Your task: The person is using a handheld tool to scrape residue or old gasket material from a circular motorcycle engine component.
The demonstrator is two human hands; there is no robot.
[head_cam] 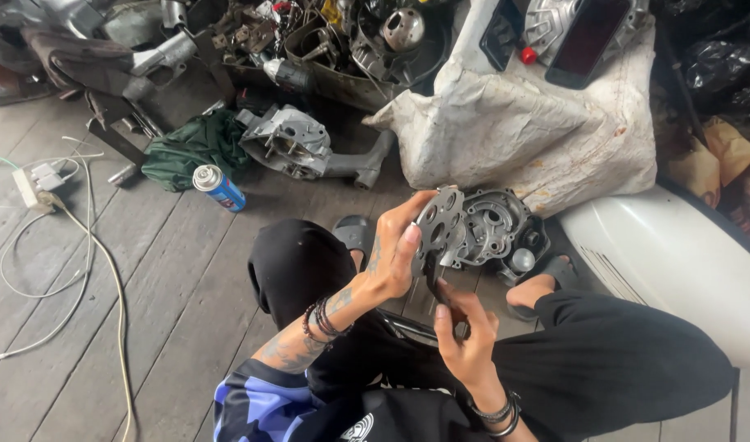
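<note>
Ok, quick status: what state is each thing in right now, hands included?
left hand: gripping the metal plate
metal plate: held up, tilted
right hand: fingers pinching a dark part below the plate
engine casing: on the floor, open side up
spray can: lying on its side, capped
phone: screen dark

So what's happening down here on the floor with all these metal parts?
A person sits on a plank floor. The left hand holds up a flat grey metal plate with round holes. The right hand reaches up to its lower edge and pinches something dark and thin there; what it is I cannot tell. Just behind the plate sits a grey engine casing. A spray can, a green cloth and other metal parts lie farther off.
</note>
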